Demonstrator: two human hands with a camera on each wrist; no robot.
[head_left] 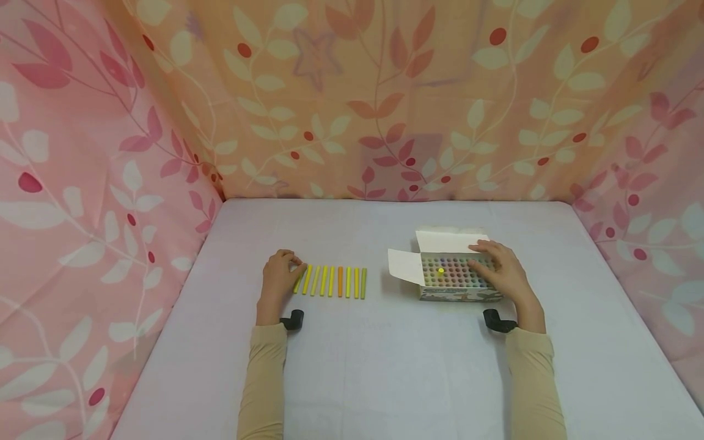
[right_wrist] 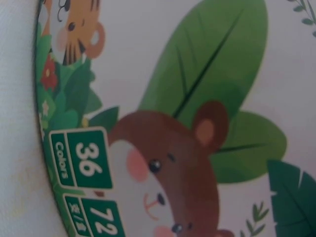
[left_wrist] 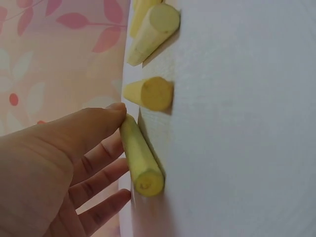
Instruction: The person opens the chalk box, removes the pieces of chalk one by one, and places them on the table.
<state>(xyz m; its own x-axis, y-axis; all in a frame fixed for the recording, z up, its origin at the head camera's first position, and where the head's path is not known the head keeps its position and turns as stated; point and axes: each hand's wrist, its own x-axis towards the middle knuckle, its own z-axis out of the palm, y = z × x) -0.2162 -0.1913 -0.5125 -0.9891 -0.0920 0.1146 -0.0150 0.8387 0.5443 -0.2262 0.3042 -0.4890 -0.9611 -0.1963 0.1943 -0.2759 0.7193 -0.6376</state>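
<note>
My left hand (head_left: 278, 275) pinches a yellow-green chalk stick (left_wrist: 140, 155) at the left end of a row; thumb and a fingertip are at its far end, and it lies on the table. The row's other sticks are mostly yellow, with one orange stick (head_left: 340, 282) and an olive one (head_left: 363, 284) at the right end. Over the right part of an opened chalk box (head_left: 461, 295) my right hand (head_left: 503, 269) lies with spread fingers, the thumb above the chalk ends. One yellow chalk (head_left: 440, 271) sticks up higher than the rest in the box.
The box's white side flap (head_left: 406, 266) folds out to the left and its lid (head_left: 448, 242) leans back. A white-covered table (head_left: 385, 366) lies beneath everything. Patterned curtains (head_left: 341, 110) stand behind and on both sides. The right wrist view shows a printed bear (right_wrist: 163, 163).
</note>
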